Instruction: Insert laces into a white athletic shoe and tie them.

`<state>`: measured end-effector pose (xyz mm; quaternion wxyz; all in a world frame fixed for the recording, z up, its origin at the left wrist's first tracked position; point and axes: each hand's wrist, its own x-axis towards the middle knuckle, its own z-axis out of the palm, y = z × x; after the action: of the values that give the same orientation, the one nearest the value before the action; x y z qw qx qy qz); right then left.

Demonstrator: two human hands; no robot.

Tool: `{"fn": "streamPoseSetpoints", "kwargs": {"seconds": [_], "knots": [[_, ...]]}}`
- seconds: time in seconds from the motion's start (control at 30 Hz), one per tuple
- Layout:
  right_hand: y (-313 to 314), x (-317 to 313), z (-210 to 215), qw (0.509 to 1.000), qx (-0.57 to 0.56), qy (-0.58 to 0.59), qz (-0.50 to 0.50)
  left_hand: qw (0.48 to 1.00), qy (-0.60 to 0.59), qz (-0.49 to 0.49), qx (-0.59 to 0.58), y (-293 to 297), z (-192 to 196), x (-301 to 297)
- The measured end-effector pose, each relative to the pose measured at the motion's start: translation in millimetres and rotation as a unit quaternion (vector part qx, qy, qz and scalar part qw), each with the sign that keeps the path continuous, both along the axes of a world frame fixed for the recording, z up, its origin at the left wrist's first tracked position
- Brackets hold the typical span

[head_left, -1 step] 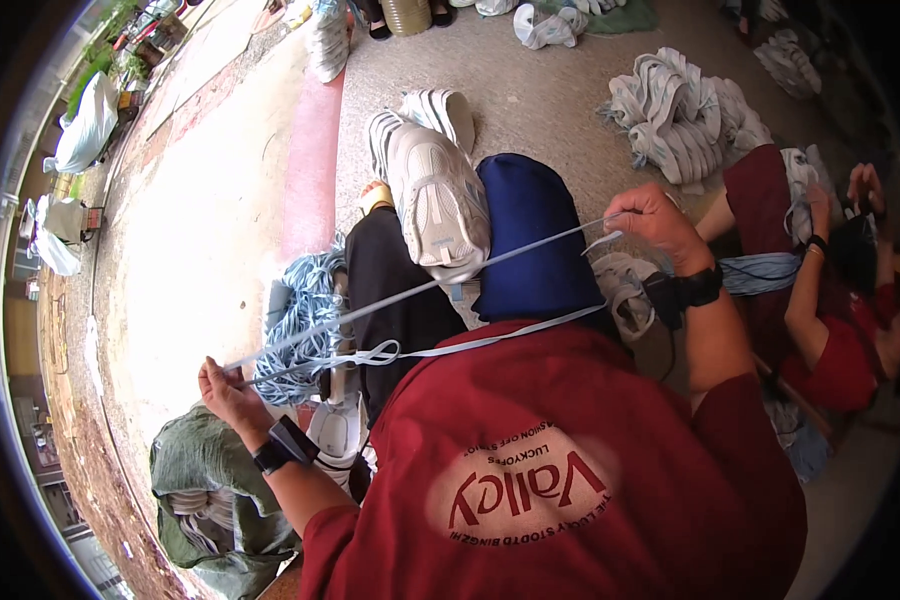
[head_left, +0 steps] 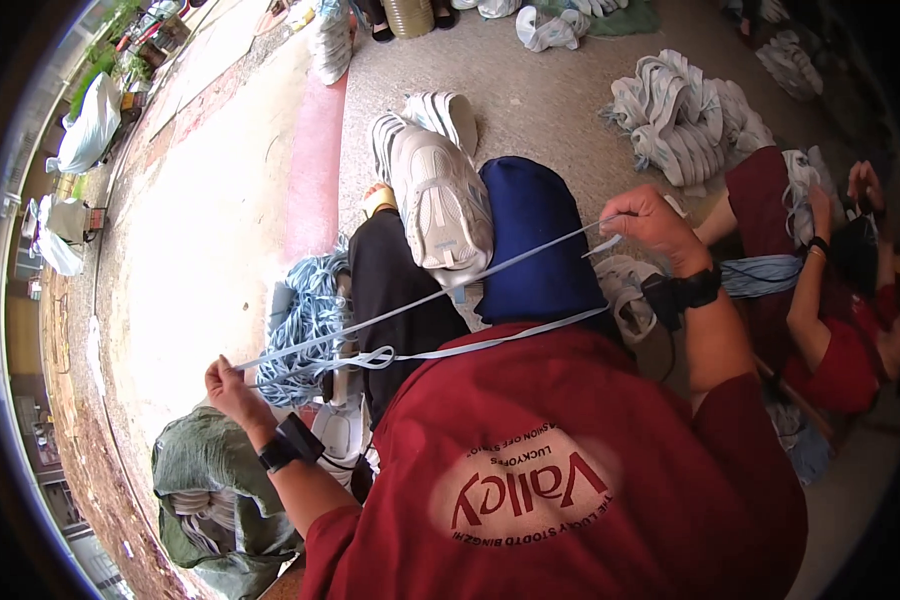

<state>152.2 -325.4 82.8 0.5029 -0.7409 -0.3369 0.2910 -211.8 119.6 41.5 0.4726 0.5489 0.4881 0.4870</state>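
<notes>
1. Across the lap, holds a light-blue shoelace [head_left: 530, 255] taut, slanting from low on the left to higher on the right.
2. With the left hand [head_left: 232, 390], pinches one end of that span between thumb and fingers; has a second strand [head_left: 470, 347] by the same fingertips, with a small loop in it, running along the hem of the dark-red shirt [head_left: 690, 450].
3. With the right hand [head_left: 650, 222], grips the other end of the span, fingers closed on it.
4. Supports an off-white running-shoe upper [head_left: 448, 215] on the lap, between black trousers [head_left: 395, 265] and navy-blue cloth [head_left: 540, 225], with neither hand on it. Cannot tell whether it is tied to the lace.
5. Beside the left leg, has a tangle of light-blue laces [head_left: 315, 300].
6. Seems to be at the step of pulling the lace out straight, the loop not yet undone or tightened.
7. Probably calls next for a firm pinch at both ends, even tension and care that the loop does not snag.
</notes>
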Motion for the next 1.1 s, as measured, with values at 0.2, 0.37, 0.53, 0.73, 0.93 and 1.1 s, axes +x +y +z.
{"fn": "streamPoseSetpoints", "kwargs": {"seconds": [0.2,0.37,0.53,0.73,0.93,1.1], "knots": [[99,-32,2,0.961,-0.027,-0.145,0.233,0.883,0.207,-0.362,0.214,-88,1,109],[141,-52,5,0.95,0.032,-0.139,0.28,0.74,0.035,-0.667,-0.077,-167,28,178],[119,-26,-11,0.973,0.026,-0.045,0.224,0.783,0.107,-0.608,-0.072,-131,9,168],[132,-17,-37,0.977,0.046,-0.05,0.203,0.806,0.308,-0.502,0.058,-92,-16,158],[165,-23,-34,0.971,0.032,-0.081,0.222,0.807,0.084,-0.569,0.133,-136,3,208],[183,-5,-52,0.991,0.025,-0.084,0.102,0.753,0.109,-0.649,-0.015,-120,-3,244]]}}
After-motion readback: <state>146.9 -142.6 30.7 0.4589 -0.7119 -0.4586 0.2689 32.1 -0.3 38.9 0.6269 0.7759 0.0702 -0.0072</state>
